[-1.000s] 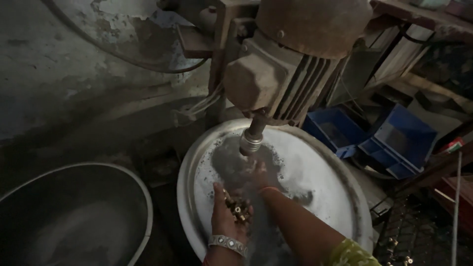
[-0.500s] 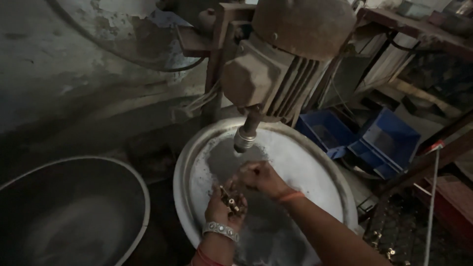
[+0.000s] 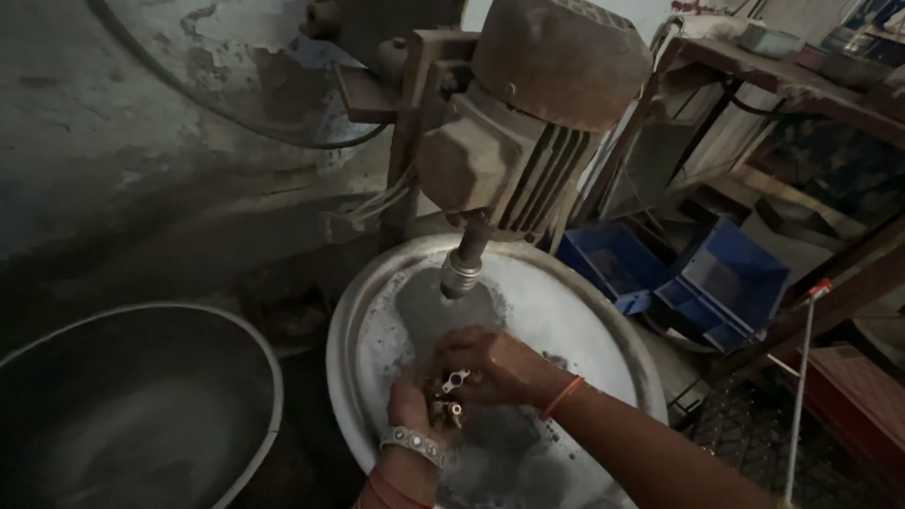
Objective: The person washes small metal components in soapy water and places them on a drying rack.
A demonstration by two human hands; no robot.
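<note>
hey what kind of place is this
Probably a small metalwork workshop: an old electric motor hangs over a wide metal basin, and blue parts bins lie beside it.

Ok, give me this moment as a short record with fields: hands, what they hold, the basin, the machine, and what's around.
left hand: cupped, palm up, over the round metal basin, bracelet on the wrist
right hand: over the left, fingers on the small brass fittings
fittings: a small cluster between both hands
basin: pale, wet, grey residue inside
machine: electric motor above the basin, shaft with metal tip pointing down
left side: large empty metal bowl
right side: two blue plastic bins
</note>
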